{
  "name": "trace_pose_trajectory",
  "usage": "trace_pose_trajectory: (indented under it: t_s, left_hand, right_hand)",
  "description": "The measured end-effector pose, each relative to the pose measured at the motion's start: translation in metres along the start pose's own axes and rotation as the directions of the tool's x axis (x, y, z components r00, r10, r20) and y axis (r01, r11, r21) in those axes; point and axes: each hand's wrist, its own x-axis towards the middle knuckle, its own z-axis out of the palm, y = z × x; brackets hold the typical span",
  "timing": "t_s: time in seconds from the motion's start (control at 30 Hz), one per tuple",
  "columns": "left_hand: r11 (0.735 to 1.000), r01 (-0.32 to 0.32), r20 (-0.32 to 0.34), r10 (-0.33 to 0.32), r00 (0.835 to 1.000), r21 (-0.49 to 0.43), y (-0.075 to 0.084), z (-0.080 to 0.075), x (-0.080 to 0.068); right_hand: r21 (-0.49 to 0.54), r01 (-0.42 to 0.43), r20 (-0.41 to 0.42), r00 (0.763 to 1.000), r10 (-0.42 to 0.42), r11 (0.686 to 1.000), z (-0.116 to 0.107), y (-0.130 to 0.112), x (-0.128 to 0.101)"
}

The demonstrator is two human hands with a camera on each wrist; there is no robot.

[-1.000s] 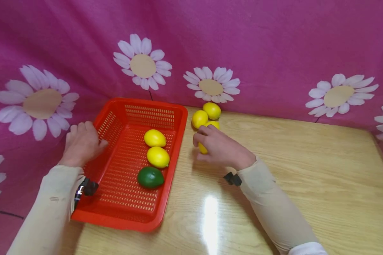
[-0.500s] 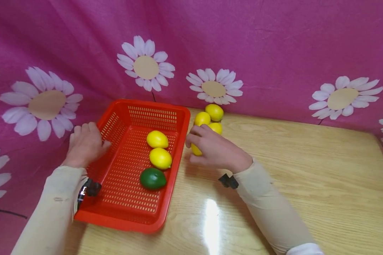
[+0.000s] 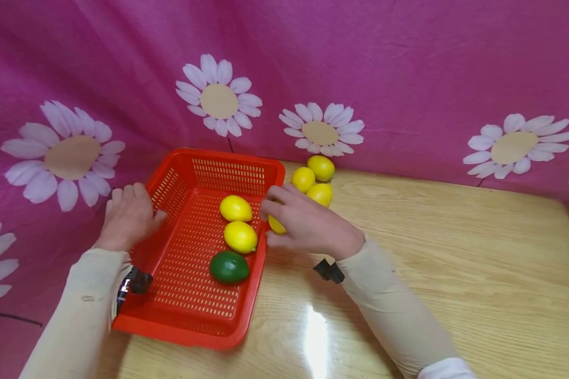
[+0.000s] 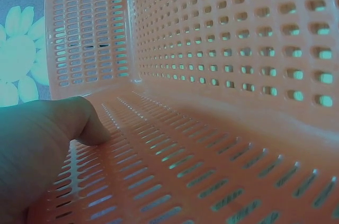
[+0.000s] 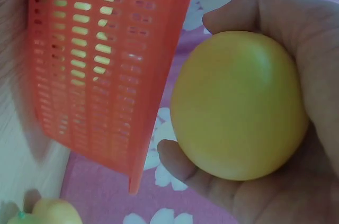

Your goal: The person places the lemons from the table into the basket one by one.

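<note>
My left hand (image 3: 129,218) grips the left rim of a red slotted plastic basket (image 3: 185,337); the left wrist view shows the thumb (image 4: 87,123) against the inner wall, the other fingers hidden. Held between curled fingers and thumb, a yellow lemon (image 5: 238,105) is in my right hand (image 3: 308,223), right at the basket's right rim and overlapping it in the head view. Inside the basket lie two lemons (image 3: 240,237) and a dark green lime-like fruit (image 3: 229,267), in a row along the right side.
Three more lemons (image 3: 320,195) sit clustered on the wooden table (image 3: 436,252) behind my right hand, near the back edge. A magenta cloth (image 3: 398,63) with white daisies hangs behind and to the left, close to the basket.
My right hand has carried the lemon left from beside the cluster to the basket's rim. The left hand keeps its place on the basket; the whole head view has shifted slightly.
</note>
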Motion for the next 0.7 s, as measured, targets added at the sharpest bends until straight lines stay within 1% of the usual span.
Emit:
trace_pose_trajectory:
  t_s: [0.23, 0.37, 0.5, 0.63, 0.7]
  left_hand:
    - [1.000, -0.003, 0.014, 0.003, 1.000, -0.008, -0.001, 0.000, 0.000]
    - [1.000, 0.005, 0.018, -0.005, 1.000, -0.009, 0.000, -0.001, 0.001]
    - [1.000, 0.005, 0.007, -0.005, 1.000, -0.010, 0.000, 0.000, 0.001]
    - [1.000, -0.006, -0.017, 0.005, 1.000, -0.012, 0.000, 0.000, 0.000]
    - [1.000, -0.004, -0.017, 0.004, 1.000, -0.017, -0.001, 0.000, 0.000]
  right_hand:
    - [-0.006, 0.030, 0.010, 0.999, -0.030, 1.000, 0.000, -0.009, 0.010]
    - [0.001, 0.052, 0.033, 0.998, -0.052, 0.999, 0.004, -0.015, 0.019]
    - [0.008, 0.064, 0.053, 0.997, -0.064, 0.998, 0.007, -0.020, 0.026]
    - [0.015, 0.094, 0.067, 0.993, -0.095, 0.995, 0.011, -0.026, 0.034]
    - [0.026, 0.106, 0.080, 0.991, -0.108, 0.994, 0.013, -0.029, 0.038]
